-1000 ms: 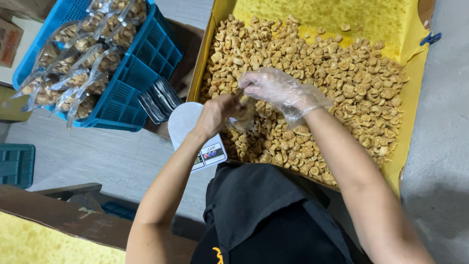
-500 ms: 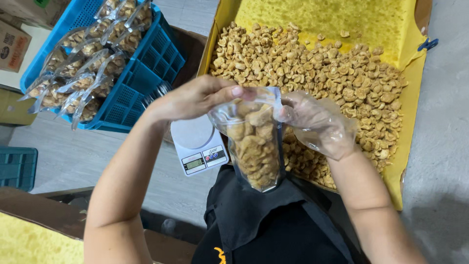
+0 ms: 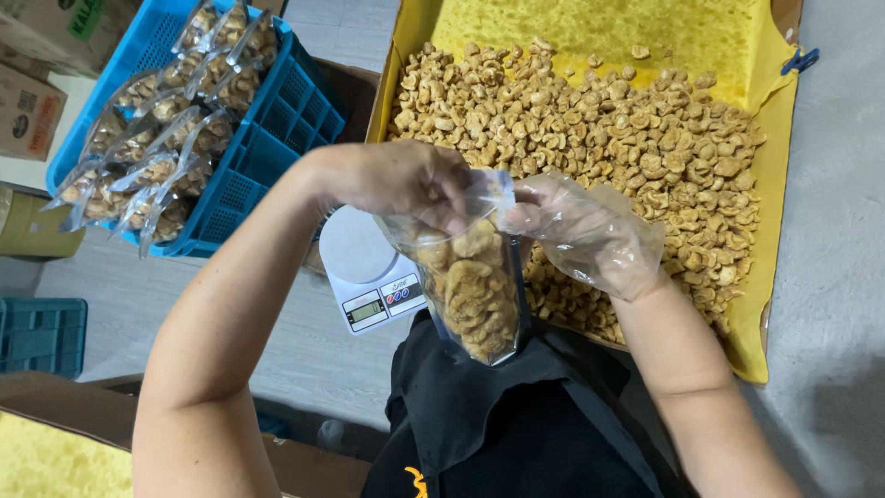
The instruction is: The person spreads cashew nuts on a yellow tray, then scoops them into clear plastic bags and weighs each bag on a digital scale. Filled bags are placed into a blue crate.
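A clear plastic pouch (image 3: 472, 288) full of golden-brown snack pieces hangs in front of my chest. My left hand (image 3: 396, 177), bare, pinches the pouch's top edge on the left. My right hand (image 3: 583, 231), in a thin clear plastic glove, grips the same top edge on the right. Behind the pouch sits a small white digital kitchen scale (image 3: 369, 269) with nothing on its round plate. Beyond my hands lies a big heap of loose snack pieces (image 3: 636, 138) on a yellow-lined tray (image 3: 776, 111).
A blue plastic crate (image 3: 277, 120) at upper left holds several filled pouches. Cardboard boxes (image 3: 32, 111) stand at the far left, a dark teal crate (image 3: 41, 334) at lower left. Another yellow-lined surface (image 3: 55, 461) shows at the bottom left corner.
A second ago both hands were low by the scale at the heap. They have since lifted the filled pouch up toward me, and both now pinch its top edge.
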